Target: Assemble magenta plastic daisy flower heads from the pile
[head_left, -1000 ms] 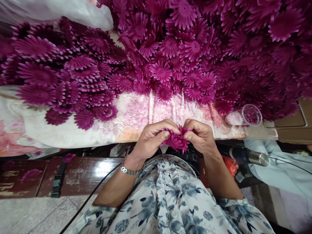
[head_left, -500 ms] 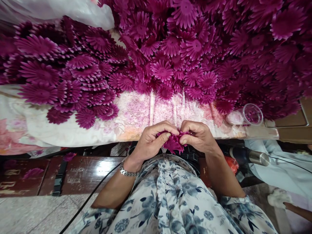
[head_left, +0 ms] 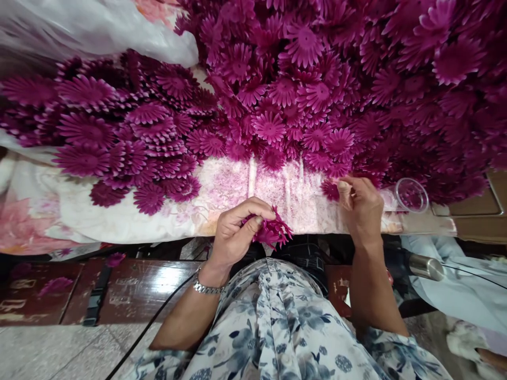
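Observation:
My left hand (head_left: pixel 236 230), with a metal watch on the wrist, pinches a magenta artificial flower (head_left: pixel 276 230) between thumb and forefinger. The flower's petals hang out to the right of the fingertips, above my lap at the table's front edge. My right hand (head_left: pixel 362 205) is raised at the lower rim of the large flower pile (head_left: pixel 317 95). Its thumb and fingers are drawn together beside a small flower (head_left: pixel 330 190), and whatever lies between them is hidden. A clear plastic cup (head_left: pixel 411 195) lies on its side just right of that hand.
Stacked magenta flowers (head_left: pixel 87 129) cover the table's left. A white plastic bag (head_left: pixel 158 39) lies behind them. The tablecloth (head_left: pixel 158 224) is patterned. A wooden bench (head_left: pixel 138 290) runs below, and a metal-capped bottle (head_left: pixel 425 267) lies at right beside another person's pale clothing (head_left: pixel 467 285).
My right hand has let go of the flower at the middle and moved right and forward to the pile. My left hand keeps hold of the flower, slightly farther left.

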Motion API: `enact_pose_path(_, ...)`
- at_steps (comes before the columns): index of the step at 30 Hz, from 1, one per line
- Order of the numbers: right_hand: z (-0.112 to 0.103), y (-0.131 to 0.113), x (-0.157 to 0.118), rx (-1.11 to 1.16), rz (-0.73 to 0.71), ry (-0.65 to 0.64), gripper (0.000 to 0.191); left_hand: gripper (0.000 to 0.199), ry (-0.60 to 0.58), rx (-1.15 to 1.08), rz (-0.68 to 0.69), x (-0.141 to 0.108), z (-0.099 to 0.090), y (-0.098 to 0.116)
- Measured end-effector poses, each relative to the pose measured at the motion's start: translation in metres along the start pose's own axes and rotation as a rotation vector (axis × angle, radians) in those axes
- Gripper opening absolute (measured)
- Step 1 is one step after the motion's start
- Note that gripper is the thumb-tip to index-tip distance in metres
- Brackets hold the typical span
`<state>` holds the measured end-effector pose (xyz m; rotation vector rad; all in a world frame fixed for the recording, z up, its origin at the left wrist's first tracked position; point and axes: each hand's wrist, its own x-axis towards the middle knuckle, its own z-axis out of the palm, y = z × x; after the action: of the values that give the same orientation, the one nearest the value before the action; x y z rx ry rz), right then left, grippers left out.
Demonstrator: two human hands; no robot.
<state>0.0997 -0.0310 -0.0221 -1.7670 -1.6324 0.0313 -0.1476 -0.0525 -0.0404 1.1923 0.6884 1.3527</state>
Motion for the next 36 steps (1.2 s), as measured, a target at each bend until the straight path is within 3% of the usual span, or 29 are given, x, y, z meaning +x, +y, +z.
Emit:
enact_pose_path(2,-0.007,-0.001,0.002,-0.116,-0.062,0.07,0.031,0.016,-0.003,0.016,-0.009,0.001,0.003,0.0)
enact_pose_path(4,-0.012,-0.014,-0.002,0.044,-0.131,0.019,0.036,0.018,0.014,0.04,-0.025,0.001,0.007,0.0)
enact_pose_path(8,-0.012,-0.048,-0.016,0.538,-0.283,-0.435,0.036,0.021,0.034,0.087,-0.055,0.001,0.014,-0.002)
enact_pose_path(11,-0.004,-0.057,-0.019,0.689,-0.22,-0.548,0.022,0.023,0.017,0.108,-0.049,0.0,0.016,-0.004)
enact_pose_path(17,0.004,-0.049,-0.019,0.831,-0.053,-0.501,0.013,0.024,0.024,0.071,-0.103,-0.003,0.013,-0.005)
enact_pose_path(20,0.0,-0.038,-0.015,0.848,0.083,-0.247,0.013,0.02,0.128,0.042,-0.169,0.003,0.018,-0.005)
enact_pose_path(23,-0.005,-0.018,-0.007,0.638,0.171,-0.035,0.017,0.022,0.162,0.043,-0.239,0.018,0.032,-0.007)
enact_pose_path(27,-0.008,0.004,0.001,0.103,0.043,0.091,0.043,0.037,0.136,0.023,-0.278,0.039,0.051,-0.013)
enact_pose_path(29,-0.008,0.006,-0.001,-0.077,-0.086,0.156,0.042,0.041,0.173,-0.018,-0.294,0.043,0.053,-0.016)
enact_pose_path(32,-0.006,-0.002,-0.008,-0.082,-0.212,0.167,0.028,0.035,0.268,-0.083,-0.319,0.037,0.048,-0.015)
enact_pose_path(36,0.001,-0.018,-0.019,-0.042,-0.31,-0.029,0.016,0.021,0.395,-0.144,-0.352,0.022,0.035,-0.003)
